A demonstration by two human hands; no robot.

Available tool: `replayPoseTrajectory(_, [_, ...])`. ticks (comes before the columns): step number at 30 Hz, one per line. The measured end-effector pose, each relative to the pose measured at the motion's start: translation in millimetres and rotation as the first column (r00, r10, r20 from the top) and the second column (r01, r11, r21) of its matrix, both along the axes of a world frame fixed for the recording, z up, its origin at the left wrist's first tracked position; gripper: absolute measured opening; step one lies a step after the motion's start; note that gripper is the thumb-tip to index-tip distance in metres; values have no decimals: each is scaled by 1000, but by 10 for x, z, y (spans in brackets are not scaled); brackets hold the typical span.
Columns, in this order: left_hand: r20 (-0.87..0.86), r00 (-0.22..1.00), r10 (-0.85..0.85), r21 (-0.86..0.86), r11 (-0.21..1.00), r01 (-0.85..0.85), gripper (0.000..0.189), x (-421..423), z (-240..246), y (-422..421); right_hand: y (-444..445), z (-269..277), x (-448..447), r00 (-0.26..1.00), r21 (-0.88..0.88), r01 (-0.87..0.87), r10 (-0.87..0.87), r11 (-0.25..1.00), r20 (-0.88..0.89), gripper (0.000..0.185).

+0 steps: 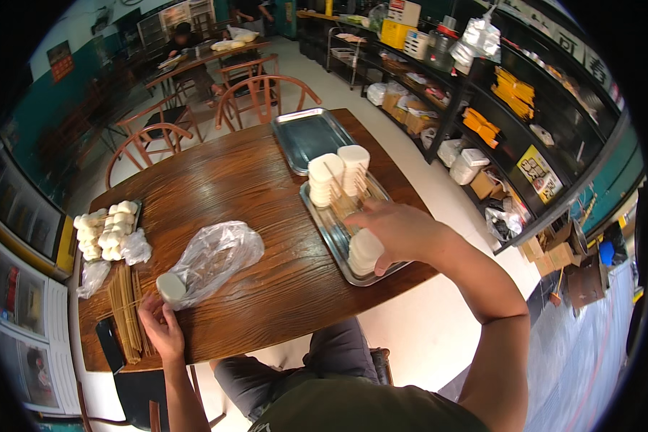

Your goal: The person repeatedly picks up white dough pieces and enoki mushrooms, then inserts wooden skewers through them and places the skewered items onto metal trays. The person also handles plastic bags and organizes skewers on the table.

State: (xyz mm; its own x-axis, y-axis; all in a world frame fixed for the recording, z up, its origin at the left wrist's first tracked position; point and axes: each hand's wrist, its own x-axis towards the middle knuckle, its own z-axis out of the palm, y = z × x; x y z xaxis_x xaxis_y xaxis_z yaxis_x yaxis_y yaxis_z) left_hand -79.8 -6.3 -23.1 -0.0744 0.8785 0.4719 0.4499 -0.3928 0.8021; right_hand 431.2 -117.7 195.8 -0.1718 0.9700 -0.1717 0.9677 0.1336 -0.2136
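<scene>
My left hand (161, 326) is at the table's left front, its fingers at a thin stick beside a white rounded slice (171, 287). That slice lies by the end of a clear plastic bag (221, 259). A bundle of thin wooden skewers (123, 308) lies just left of the hand. My right hand (394, 229) reaches over a metal tray (332, 247), fingers spread over skewer ends and a stack of white slices (363, 254). Whether it grips anything is unclear. Two taller stacks of skewered white slices (325, 175) (353, 162) stand at that tray's far end.
A second metal tray (316, 137) lies behind the loaded one. Skewered white balls (108, 229) fill a tray at the left, with small plastic bags beside them. A phone (109, 345) lies at the left edge. Wooden chairs (262, 100) stand beyond the table; a person (186, 46) sits farther back.
</scene>
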Motion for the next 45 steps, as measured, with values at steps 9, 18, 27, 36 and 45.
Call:
replayPoseTrajectory(9, [94, 993, 70, -11, 998, -69, 9, 77, 85, 236, 769, -411, -1589, 786, 514, -162, 425, 842, -449, 51])
replayPoseTrajectory(18, [231, 973, 4, -81, 997, 15, 53, 272, 270, 253, 1994, -1649, -3068, 531, -60, -298, 114, 953, -840, 80])
replayPoseTrajectory(27, [466, 803, -371, -267, 807, 527, 64, 46, 258, 387, 1813, -1637, -2845, 435, 154, -310, 284, 938, -855, 74])
replayPoseTrajectory(36, [771, 485, -413, -91, 682, 725, 66, 243, 537, 228, 1638, -1353, -2651, 276, 366, -345, 467, 864, -840, 63])
replayPoseTrajectory(45, [769, 585, -258, -43, 892, 451, 65, 542, 696, 60, 1553, -1190, -2764, 484, 418, 79, 332, 905, -810, 24])
